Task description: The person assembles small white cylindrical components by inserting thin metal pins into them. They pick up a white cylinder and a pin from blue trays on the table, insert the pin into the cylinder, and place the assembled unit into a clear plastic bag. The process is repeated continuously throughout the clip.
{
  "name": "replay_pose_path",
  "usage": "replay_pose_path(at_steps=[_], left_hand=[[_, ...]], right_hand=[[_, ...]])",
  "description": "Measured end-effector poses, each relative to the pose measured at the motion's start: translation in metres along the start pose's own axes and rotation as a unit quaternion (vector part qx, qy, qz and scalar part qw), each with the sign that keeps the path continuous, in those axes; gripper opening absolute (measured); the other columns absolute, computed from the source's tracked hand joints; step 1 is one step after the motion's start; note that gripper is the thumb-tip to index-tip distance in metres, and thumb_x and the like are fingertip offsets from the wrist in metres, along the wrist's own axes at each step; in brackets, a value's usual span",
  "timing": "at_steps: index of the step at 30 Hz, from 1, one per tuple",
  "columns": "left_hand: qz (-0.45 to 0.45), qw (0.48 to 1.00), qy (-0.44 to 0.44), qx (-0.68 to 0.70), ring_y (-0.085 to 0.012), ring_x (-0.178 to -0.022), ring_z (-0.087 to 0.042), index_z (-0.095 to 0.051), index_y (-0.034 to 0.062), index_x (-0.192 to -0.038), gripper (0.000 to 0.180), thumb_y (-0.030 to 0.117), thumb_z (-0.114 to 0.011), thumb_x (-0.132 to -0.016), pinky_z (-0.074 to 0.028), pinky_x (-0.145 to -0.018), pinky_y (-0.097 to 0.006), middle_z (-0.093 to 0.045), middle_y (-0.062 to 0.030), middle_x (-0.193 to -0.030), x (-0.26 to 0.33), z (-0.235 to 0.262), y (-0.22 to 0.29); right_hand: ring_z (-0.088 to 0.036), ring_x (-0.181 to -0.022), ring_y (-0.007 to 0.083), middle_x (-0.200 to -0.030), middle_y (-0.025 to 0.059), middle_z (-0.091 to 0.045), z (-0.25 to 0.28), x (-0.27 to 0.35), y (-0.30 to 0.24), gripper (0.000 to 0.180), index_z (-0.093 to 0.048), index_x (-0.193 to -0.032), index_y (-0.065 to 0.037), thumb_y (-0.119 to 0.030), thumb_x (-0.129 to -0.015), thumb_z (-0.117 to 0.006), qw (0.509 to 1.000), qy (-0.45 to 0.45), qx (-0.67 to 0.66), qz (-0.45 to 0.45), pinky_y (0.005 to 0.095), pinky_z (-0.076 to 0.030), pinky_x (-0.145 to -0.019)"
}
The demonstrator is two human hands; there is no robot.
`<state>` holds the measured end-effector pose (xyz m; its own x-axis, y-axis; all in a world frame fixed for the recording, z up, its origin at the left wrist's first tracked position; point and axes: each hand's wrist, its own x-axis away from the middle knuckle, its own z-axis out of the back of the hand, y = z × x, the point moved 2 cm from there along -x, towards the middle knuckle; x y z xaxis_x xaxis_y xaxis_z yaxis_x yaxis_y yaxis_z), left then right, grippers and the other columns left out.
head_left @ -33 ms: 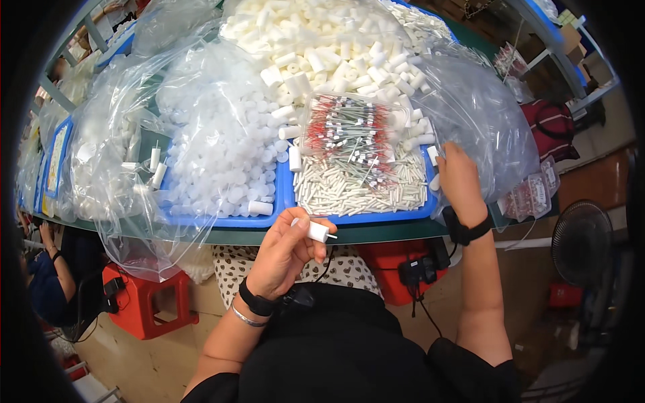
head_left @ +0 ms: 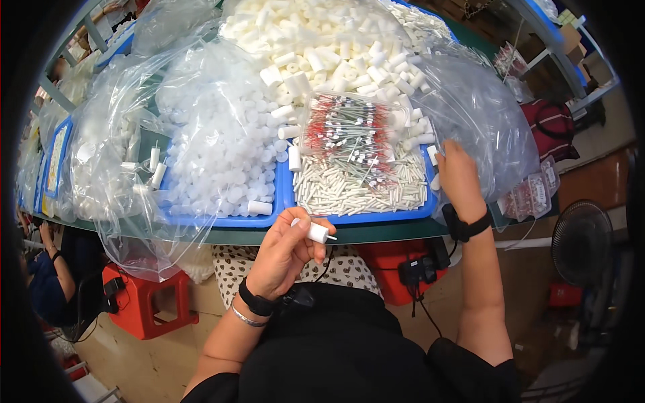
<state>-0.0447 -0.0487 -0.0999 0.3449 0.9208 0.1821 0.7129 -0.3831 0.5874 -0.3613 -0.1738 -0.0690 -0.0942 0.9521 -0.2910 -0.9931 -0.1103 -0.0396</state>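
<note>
My left hand (head_left: 285, 254) is held below the table edge and pinches a small white plastic cylinder (head_left: 314, 232) with a thin pin sticking out of its right end. My right hand (head_left: 459, 176) lies at the right rim of a blue tray (head_left: 366, 217), back up, with its fingertips hidden among white pieces and clear plastic. The tray holds many thin white tubes (head_left: 349, 185) and a clear pack of red-tipped wire parts (head_left: 349, 133). Behind it rises a heap of short white cylinders (head_left: 322, 40).
A second blue tray (head_left: 222, 221) on the left holds translucent caps under clear bags (head_left: 114, 168). Another clear bag (head_left: 487, 114) bulges on the right. Below the green table edge (head_left: 390, 232) are a red stool (head_left: 144, 302), a fan (head_left: 581, 242) and another person's arm (head_left: 57, 265).
</note>
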Motion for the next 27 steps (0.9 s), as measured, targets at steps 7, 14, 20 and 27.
replay_pose_path(at_steps=[7, 14, 20, 27], left_hand=[[0.021, 0.999, 0.007, -0.046, -0.0115, -0.069, -0.057, -0.052, 0.002, -0.11, 0.024, 0.022, -0.051, -0.098, -0.049, -0.065, -0.024, -0.062, -0.0126, -0.102, 0.0, -0.001, 0.001], [0.012, 1.0, 0.024, -0.009, -0.009, -0.07, -0.052, -0.055, -0.0028, -0.106, 0.028, 0.024, -0.05, -0.099, -0.045, -0.066, -0.024, -0.059, -0.0074, -0.095, -0.006, 0.007, 0.001], [-0.007, 0.999, 0.042, 0.021, -0.0093, -0.067, -0.052, -0.056, -0.0009, -0.101, 0.022, 0.02, -0.05, -0.099, -0.044, -0.062, -0.024, -0.058, -0.0057, -0.085, -0.004, 0.009, 0.001], [-0.037, 0.997, 0.052, 0.034, -0.0092, -0.071, -0.054, -0.054, 0.0001, -0.105, 0.022, 0.021, -0.051, -0.099, -0.045, -0.064, -0.024, -0.058, -0.0057, -0.094, -0.001, 0.011, -0.001]], right_hand=[[-0.061, -0.086, 0.0413, -0.091, 0.0198, -0.065, -0.018, -0.025, 0.009, 0.027, -0.057, -0.104, -0.001, -0.022, -0.089, -0.061, 0.999, -0.016, -0.031, -0.038, 0.0467, -0.048, -0.071], [-0.064, -0.085, 0.032, -0.094, 0.0178, -0.063, 0.028, -0.002, -0.03, 0.025, -0.053, -0.113, -0.001, -0.019, -0.096, -0.05, 0.978, 0.104, -0.18, 0.014, 0.0376, -0.049, -0.075], [-0.058, -0.088, 0.0341, -0.099, 0.0173, -0.058, 0.049, 0.061, -0.138, 0.028, -0.055, -0.111, 0.001, -0.005, -0.085, -0.064, 0.886, -0.144, -0.377, 0.227, 0.0379, -0.048, -0.076], [-0.059, -0.086, 0.0328, -0.095, 0.0156, -0.059, 0.032, 0.073, -0.17, 0.031, -0.056, -0.109, 0.002, -0.005, -0.081, -0.068, 0.874, -0.093, -0.397, 0.264, 0.0392, -0.048, -0.074]])
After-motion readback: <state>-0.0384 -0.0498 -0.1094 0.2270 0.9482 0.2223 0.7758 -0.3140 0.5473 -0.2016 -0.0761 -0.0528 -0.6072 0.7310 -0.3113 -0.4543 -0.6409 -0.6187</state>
